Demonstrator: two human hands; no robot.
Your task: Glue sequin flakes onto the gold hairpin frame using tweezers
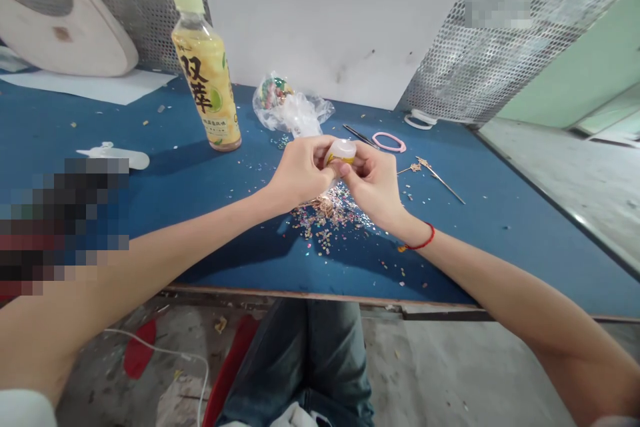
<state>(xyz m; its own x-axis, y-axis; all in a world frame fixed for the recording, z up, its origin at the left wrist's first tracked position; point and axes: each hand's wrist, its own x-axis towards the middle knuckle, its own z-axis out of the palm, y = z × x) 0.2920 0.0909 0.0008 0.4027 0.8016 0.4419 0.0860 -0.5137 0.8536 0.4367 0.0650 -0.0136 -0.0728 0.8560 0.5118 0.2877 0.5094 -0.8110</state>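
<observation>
Above the middle of the blue table, my left hand (306, 170) and my right hand (376, 180) meet around a small white round container (342, 150) with a yellow band. Fingers and thumbs of both are closed on it, covering most of its lower part. Right below, a pile of shiny multicoloured sequins (325, 220) and some gold-coloured pieces (324, 205) lie on the table. A red cord bracelet circles my right wrist.
A yellow drink bottle (207, 80) stands at the left, with a white nozzle-tipped bottle (114, 156) lying nearby. Behind my hands is a plastic bag (290, 107). Right of it lie dark tweezers (360, 135), a pink oval frame (389, 142) and gold hairpins (440, 180).
</observation>
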